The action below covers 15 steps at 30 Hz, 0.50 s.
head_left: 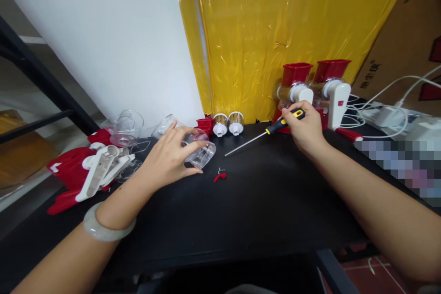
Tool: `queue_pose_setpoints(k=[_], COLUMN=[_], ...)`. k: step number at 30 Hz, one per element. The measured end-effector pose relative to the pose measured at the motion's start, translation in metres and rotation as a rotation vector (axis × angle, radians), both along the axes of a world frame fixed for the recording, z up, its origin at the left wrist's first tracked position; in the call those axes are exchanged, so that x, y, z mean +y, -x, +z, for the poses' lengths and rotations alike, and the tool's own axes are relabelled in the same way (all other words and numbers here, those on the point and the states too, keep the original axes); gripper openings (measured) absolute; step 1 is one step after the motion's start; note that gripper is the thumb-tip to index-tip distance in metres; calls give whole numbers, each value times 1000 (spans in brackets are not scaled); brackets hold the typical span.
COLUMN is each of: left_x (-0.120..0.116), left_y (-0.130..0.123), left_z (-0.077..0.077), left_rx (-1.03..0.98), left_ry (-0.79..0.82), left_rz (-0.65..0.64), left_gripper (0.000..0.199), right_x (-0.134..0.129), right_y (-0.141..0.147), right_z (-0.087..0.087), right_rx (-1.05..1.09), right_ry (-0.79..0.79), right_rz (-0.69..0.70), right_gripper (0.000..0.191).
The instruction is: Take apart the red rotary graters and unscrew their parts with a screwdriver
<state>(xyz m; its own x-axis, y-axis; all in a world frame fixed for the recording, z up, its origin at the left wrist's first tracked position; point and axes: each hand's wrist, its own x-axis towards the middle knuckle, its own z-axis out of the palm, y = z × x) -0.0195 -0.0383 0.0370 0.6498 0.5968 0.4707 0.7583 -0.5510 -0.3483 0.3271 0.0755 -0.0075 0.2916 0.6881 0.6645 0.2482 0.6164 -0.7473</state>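
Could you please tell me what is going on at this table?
A person's right hand holds a screwdriver with a black and yellow handle, its tip pointing towards the left hand, which is on a clear plastic part. A small red piece lies beside some tiny screws on the black tabletop. Two red and white crank-handled devices stand at the right.

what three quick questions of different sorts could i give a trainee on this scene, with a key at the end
1. True or false: the right hand holds the screwdriver.
2. What is the left hand holding?
a) a white cable
b) a clear plastic part
c) a cardboard box
3. Fill in the number: ___ drums stand side by side in front of the yellow sheet.
Key: 1 true; 2 b; 3 two.
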Motion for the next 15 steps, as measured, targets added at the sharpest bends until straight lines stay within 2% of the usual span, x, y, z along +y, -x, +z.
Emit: queue_pose_setpoints(k=[5, 15], left_x=[0, 1], left_y=[1, -2], left_z=[0, 3], left_rx=[48, 21], left_ry=[22, -33], left_rz=[-32, 10], left_gripper=[57, 58], right_x=[1, 1], right_y=[0, 7], right_z=[-1, 0], right_rx=[1, 127], right_ry=[4, -51], right_rz=[2, 58], right_gripper=[17, 20])
